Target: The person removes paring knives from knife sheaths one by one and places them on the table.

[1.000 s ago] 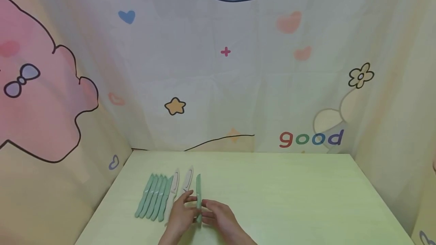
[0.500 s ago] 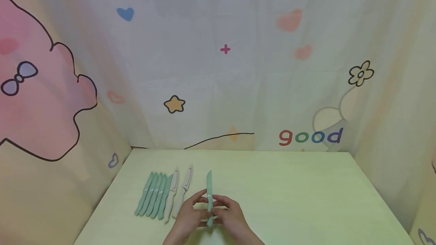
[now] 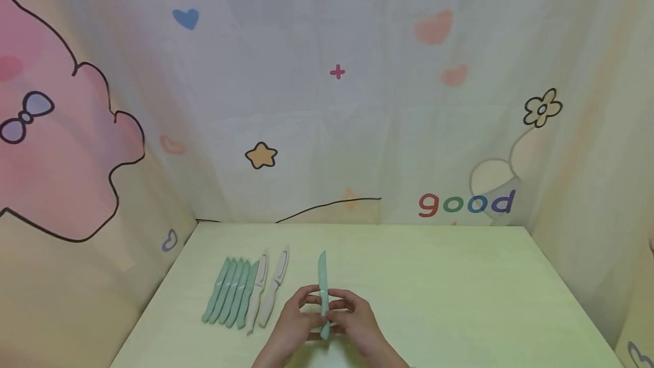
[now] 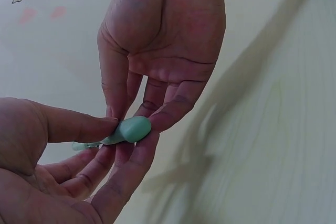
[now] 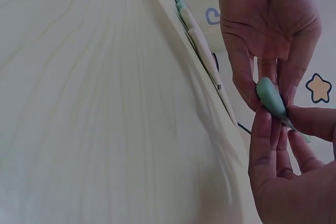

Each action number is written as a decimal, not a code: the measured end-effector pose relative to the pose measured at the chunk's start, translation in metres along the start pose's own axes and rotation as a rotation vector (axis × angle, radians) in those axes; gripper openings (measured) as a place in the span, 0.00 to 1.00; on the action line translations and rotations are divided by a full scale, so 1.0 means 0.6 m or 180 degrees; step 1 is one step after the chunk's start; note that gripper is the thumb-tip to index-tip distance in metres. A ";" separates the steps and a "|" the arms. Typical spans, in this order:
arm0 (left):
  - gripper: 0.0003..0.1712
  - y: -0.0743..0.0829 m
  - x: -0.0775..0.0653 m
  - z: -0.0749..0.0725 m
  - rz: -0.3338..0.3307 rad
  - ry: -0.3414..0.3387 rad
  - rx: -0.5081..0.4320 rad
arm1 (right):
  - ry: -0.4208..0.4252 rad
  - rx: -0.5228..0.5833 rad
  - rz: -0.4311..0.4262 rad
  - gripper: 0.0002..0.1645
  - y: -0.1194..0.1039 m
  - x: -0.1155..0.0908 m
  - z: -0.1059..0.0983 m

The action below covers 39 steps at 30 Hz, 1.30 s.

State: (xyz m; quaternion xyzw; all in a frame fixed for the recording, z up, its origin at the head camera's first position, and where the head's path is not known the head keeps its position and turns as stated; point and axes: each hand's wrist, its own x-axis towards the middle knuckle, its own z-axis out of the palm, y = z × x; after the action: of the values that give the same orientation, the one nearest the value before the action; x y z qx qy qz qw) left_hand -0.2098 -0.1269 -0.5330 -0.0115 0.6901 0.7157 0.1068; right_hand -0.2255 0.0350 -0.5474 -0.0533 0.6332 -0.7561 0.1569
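Note:
A green knife is held upright in front of me, above the table, its blade pointing away. My left hand pinches its handle from the left, thumb on top and fingers beneath. From the other side my right hand pinches the same handle. The rounded handle end faces the camera in the left wrist view, between both hands' fingertips. In the right wrist view the green handle again sits between the fingers of both hands. The fingers partly hide its middle.
Left of the hands several green knives lie side by side on the pale table. Two white-handled knives lie beside them, to their right. A printed curtain closes off the back and sides.
Both hands have moved right with the green knife, away from the white knives, which now show fully. The right hand's fingers have closed onto the handle.

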 end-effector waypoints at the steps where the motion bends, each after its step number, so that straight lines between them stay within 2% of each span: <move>1: 0.35 0.000 0.000 0.000 -0.0004 -0.0025 -0.0030 | 0.0000 0.0003 0.0004 0.28 0.000 -0.001 -0.001; 7: 0.32 -0.004 0.001 0.005 0.0034 -0.0107 -0.0122 | 0.0038 0.0006 -0.0007 0.28 -0.003 -0.006 -0.005; 25: 0.33 -0.011 0.004 0.033 0.0134 -0.0145 0.0056 | 0.0195 -0.0160 0.0070 0.25 0.001 -0.019 -0.028; 33: 0.34 -0.021 0.013 0.052 0.0142 -0.0163 0.0137 | 0.0253 -0.0183 0.0061 0.25 0.001 -0.029 -0.048; 39: 0.33 -0.015 0.022 0.080 0.0216 -0.0179 0.0164 | 0.0383 -0.0254 0.0102 0.25 -0.011 -0.032 -0.070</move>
State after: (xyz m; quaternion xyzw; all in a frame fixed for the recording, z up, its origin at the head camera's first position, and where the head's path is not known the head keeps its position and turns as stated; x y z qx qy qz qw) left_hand -0.2147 -0.0776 -0.5418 0.0348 0.7050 0.7010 0.1021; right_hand -0.2202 0.0814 -0.5468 -0.0038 0.6719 -0.7294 0.1283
